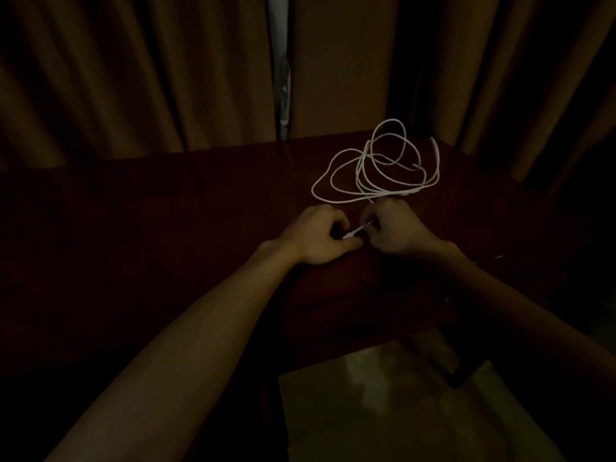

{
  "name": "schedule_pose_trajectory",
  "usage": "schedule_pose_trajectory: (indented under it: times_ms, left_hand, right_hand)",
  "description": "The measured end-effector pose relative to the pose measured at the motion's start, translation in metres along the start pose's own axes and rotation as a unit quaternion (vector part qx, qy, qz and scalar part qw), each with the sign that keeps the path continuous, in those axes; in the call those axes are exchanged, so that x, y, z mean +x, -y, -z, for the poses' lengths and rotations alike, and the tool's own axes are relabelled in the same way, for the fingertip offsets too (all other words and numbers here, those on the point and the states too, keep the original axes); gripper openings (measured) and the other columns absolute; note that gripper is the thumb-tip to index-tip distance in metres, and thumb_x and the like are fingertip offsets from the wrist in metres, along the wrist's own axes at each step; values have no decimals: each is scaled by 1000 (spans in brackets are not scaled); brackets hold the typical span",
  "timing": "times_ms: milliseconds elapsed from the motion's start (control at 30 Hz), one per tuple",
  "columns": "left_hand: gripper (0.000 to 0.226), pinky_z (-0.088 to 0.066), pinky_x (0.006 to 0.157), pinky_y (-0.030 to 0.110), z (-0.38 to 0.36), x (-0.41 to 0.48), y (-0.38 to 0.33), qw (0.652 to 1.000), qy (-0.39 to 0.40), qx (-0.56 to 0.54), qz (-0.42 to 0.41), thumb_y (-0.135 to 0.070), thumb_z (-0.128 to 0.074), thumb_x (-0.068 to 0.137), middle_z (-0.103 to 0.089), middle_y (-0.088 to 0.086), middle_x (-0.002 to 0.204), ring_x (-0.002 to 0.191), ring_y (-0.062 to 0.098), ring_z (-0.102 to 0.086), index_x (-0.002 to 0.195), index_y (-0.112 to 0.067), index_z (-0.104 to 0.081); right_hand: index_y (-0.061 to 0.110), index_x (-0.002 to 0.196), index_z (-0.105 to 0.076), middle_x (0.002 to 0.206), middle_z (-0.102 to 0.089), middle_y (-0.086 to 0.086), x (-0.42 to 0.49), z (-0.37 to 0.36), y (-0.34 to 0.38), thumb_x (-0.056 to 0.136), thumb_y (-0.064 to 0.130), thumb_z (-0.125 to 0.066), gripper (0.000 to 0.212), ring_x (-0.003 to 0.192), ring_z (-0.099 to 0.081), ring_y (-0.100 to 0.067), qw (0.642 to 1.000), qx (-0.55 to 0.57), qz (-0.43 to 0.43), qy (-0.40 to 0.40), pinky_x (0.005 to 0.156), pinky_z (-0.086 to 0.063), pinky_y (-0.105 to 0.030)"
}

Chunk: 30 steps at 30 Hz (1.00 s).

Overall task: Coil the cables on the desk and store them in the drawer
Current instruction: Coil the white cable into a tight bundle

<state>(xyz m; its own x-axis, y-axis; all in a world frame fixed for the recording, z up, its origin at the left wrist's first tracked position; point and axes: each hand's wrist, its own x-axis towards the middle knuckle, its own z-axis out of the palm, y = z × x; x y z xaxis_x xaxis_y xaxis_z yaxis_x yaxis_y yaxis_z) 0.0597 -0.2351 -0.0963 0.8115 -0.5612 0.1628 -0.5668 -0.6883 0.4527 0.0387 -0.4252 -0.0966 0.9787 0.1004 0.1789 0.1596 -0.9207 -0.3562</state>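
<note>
Both our hands meet near the middle of the dark table (166, 208): our left hand (316, 238) and our right hand (396, 228) are curled close together, each pinching the same short stretch of white cable (358, 231), whose pale end piece shows between the thumbs and fingertips. From our right hand the rest of this cable (366, 168) runs back into a loose, tangled heap of overlapping loops lying on the table just beyond our knuckles, toward the far right corner. One loop rises at the back against the brown curtain (333, 61), and a free end sticks up at the heap's right side. Our bare forearms reach in from below and cover part of the table's near edge. Under that edge we see a glossy floor (366, 411). Lighting is dim, so finer detail is lost.
</note>
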Motion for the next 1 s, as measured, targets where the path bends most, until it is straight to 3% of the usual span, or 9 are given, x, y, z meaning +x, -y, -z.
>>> schedule_pose_trajectory:
  times_ms: [67, 167, 233, 367, 500, 667, 833, 900, 1000]
  left_hand:
    - [21, -56, 79, 38, 5, -3, 7, 1000, -6, 16, 1, -40, -72, 93, -66, -5, 100, 91, 14, -64, 103, -22, -72]
    - [12, -53, 74, 36, 20, -12, 22, 997, -6, 70, 21, -30, -63, 100, -65, -1, 103, 90, 17, -63, 106, -20, -65]
    - [10, -55, 76, 41, 35, -25, 37, 994, -2, 103, 42, -25, -55, 103, -63, 1, 105, 90, 19, -62, 110, -21, -60]
    - [9, -47, 60, 37, 65, -61, 70, 991, -35, 89, 99, -14, -47, 105, -58, 2, 94, 75, 20, -59, 112, -19, -46]
    - [10, -51, 61, 41, 93, -102, 109, 980, -108, 47, 159, -11, -46, 105, -59, 4, 91, 73, 22, -60, 112, -18, -44]
    - [7, -46, 65, 39, 131, -150, 170, 942, -197, 43, 267, -21, -44, 106, -60, 6, 92, 76, 25, -61, 112, -20, -41]
    - [21, -46, 61, 35, 141, -172, 198, 951, -187, 56, 239, -43, -34, 110, -64, 0, 84, 71, 20, -64, 111, -27, -48]
    - [26, -52, 68, 36, 139, -169, 203, 941, -237, -51, 236, -37, -35, 111, -65, -1, 82, 73, 17, -66, 105, -23, -56]
    - [27, -51, 73, 35, 143, -162, 209, 879, -313, -254, 255, -24, -37, 111, -61, 2, 76, 70, 18, -62, 100, -16, -60]
  right_hand:
    - [19, 86, -76, 90, -71, 2, 4, -9, 13, 89, 9, -68, 13, 92, -66, -21, 999, 14, 43, 1, 84, -51, -33]
    - [37, 82, -64, 93, -66, 9, 8, -26, 39, 90, 27, -65, 13, 102, -60, -24, 996, 34, 77, -11, 93, -50, -42]
    - [38, 83, -62, 95, -67, 9, 15, -36, 58, 91, 33, -64, 10, 103, -60, -23, 992, 79, 91, -23, 93, -53, -47]
    - [36, 103, -66, 91, -62, 19, 32, -50, 102, 100, 30, -59, 10, 107, -57, -15, 988, 113, 100, -36, 96, -44, -42]
    - [30, 122, -64, 119, -68, 6, 47, -66, 144, 104, 34, -52, 22, 122, -55, -21, 992, 42, 114, -23, 96, -34, -45]
    - [20, 117, -66, 120, -68, -7, 69, -91, 172, 105, 30, -47, 24, 119, -61, -32, 994, 23, 109, -21, 95, -48, -47]
    - [19, 109, -65, 106, -72, -4, 82, -119, 227, 106, 28, -48, 20, 102, -67, -32, 982, 64, 170, -42, 85, -48, -42]
    - [17, 102, -64, 91, -69, -1, 88, -132, 251, 106, 23, -50, 16, 89, -67, -28, 967, 169, 187, -31, 78, -49, -40]
    - [14, 101, -65, 86, -66, 2, 101, -145, 279, 106, 19, -50, 16, 81, -64, -18, 945, 241, 218, -32, 73, -47, -35]
